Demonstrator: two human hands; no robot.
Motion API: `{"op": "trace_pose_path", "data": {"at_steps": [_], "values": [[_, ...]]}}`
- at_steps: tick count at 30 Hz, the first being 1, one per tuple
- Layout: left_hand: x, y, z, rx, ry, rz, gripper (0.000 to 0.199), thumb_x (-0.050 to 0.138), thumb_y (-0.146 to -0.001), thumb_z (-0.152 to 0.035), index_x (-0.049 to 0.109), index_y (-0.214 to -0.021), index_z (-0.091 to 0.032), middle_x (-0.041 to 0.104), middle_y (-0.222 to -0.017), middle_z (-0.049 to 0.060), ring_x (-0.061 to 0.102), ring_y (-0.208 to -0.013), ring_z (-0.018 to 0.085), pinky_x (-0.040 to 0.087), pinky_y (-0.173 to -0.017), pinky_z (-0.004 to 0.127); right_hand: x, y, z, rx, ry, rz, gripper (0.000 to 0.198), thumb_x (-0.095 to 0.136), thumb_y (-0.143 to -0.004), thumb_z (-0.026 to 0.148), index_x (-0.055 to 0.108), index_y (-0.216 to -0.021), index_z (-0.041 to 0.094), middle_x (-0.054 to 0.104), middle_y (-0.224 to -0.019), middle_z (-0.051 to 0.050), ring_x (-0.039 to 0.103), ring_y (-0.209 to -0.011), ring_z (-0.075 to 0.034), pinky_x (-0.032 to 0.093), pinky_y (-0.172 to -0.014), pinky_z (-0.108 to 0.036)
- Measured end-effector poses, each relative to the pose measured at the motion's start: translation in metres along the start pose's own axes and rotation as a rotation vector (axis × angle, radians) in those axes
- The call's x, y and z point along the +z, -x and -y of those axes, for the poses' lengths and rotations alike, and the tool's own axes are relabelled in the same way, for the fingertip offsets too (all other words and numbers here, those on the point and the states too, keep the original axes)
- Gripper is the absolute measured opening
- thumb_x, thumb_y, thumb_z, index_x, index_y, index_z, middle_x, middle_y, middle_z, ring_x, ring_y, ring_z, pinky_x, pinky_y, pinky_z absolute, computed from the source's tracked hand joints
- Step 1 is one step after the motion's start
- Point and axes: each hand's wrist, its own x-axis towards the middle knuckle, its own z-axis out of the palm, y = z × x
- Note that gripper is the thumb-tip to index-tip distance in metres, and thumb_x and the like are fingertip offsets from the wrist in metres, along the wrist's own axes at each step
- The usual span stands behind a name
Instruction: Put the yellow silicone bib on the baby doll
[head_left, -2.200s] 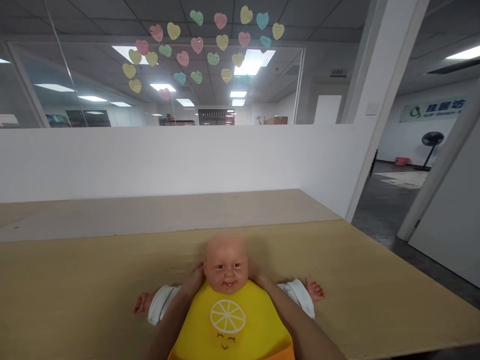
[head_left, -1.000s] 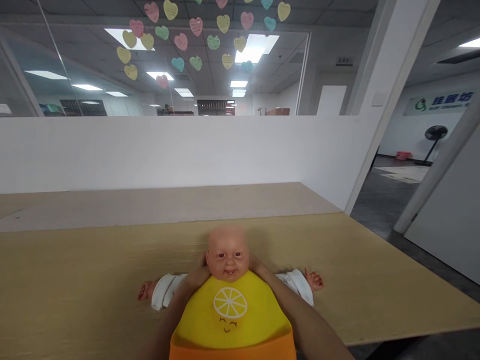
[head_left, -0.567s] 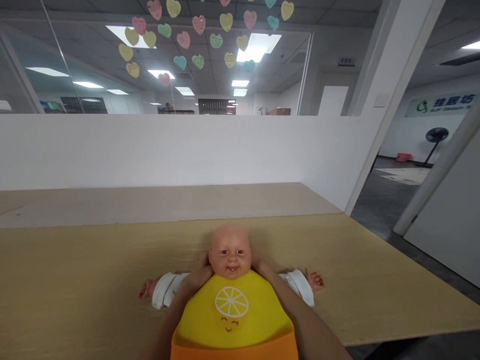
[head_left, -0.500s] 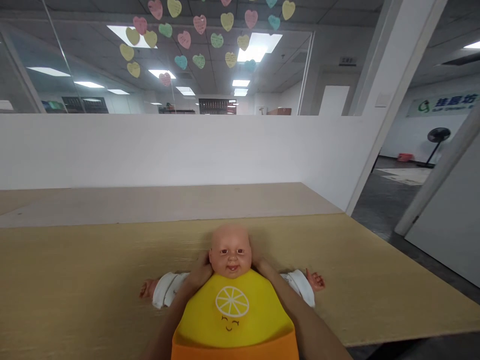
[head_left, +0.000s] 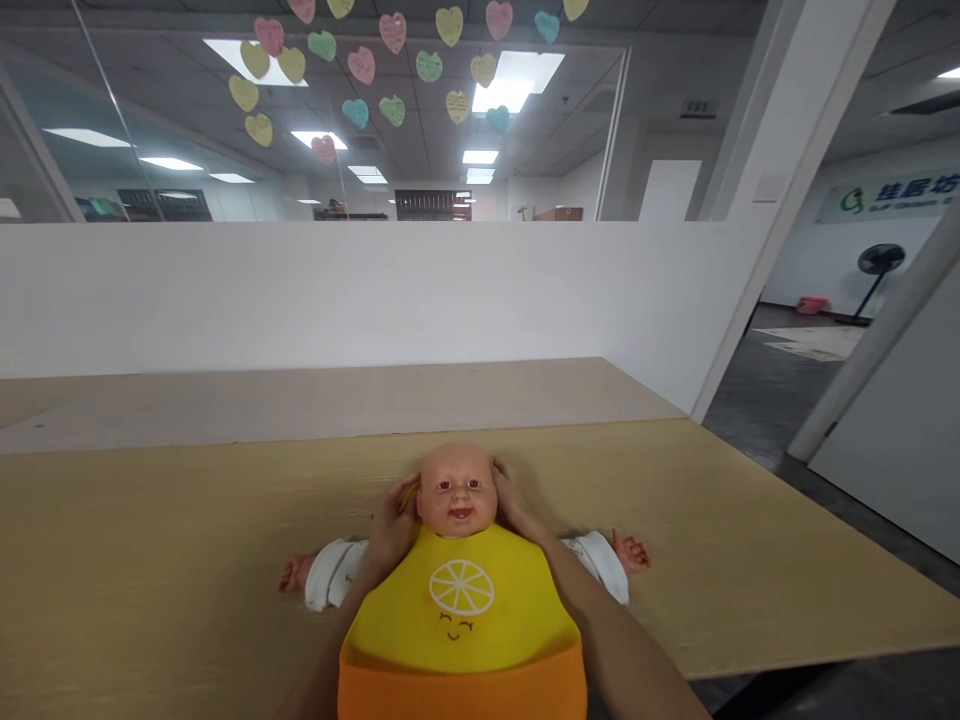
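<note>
A baby doll [head_left: 458, 480] lies on its back with its head away from me and its arms spread in white sleeves [head_left: 600, 565]. Over its chest lies a yellow bib [head_left: 461, 630] with a lemon slice print and an orange pocket [head_left: 461, 697]. My left hand [head_left: 393, 525] is beside the doll's head, its fingers closed on a yellow strap of the bib that shows by the ear. On the other side, my right hand [head_left: 516, 503] curls closed against the head and neck. What its fingers hold is hidden behind the head.
The doll lies on a wooden table [head_left: 150, 560], with a paler board [head_left: 375, 400] along its back. Behind stands a white wall [head_left: 337, 295] below glass with heart-shaped notes [head_left: 361, 66]. A doorway at right shows a fan [head_left: 880, 260] and a red bucket [head_left: 812, 304].
Both hands have moved up along the doll's head, and a yellow strap now shows at my left fingers. The bib has shifted slightly up towards the chin.
</note>
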Motion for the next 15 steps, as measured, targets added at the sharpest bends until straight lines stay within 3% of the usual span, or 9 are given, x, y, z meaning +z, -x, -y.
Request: {"op": "trace_pose_path", "data": {"at_steps": [5,15], "values": [[-0.0009,0.0018,-0.0051,-0.047,-0.014,0.002,0.036,0.057,-0.068,-0.031,0.068,-0.100,-0.016,0.070,-0.110,0.010,0.061,-0.107,0.026,0.045,-0.098,0.040,-0.0050,-0.0044,-0.0028,-0.062,-0.078,0.014,0.031,0.059,-0.071,0.054,0.053,-0.059,0.026,0.055,-0.059,-0.001,0.050,-0.062,-0.019,0.038,-0.057,-0.032],[-0.0018,0.0022,-0.0095,-0.073,-0.078,0.071,0.038,0.054,-0.066,-0.030,0.070,-0.097,-0.014,0.070,-0.110,0.012,0.062,-0.108,0.030,0.044,-0.099,0.044,-0.0091,0.0010,0.0023,0.001,0.185,-0.109,0.021,0.057,-0.071,0.038,0.050,-0.055,0.027,0.055,-0.057,-0.001,0.050,-0.063,-0.020,0.037,-0.059,-0.032]]}}
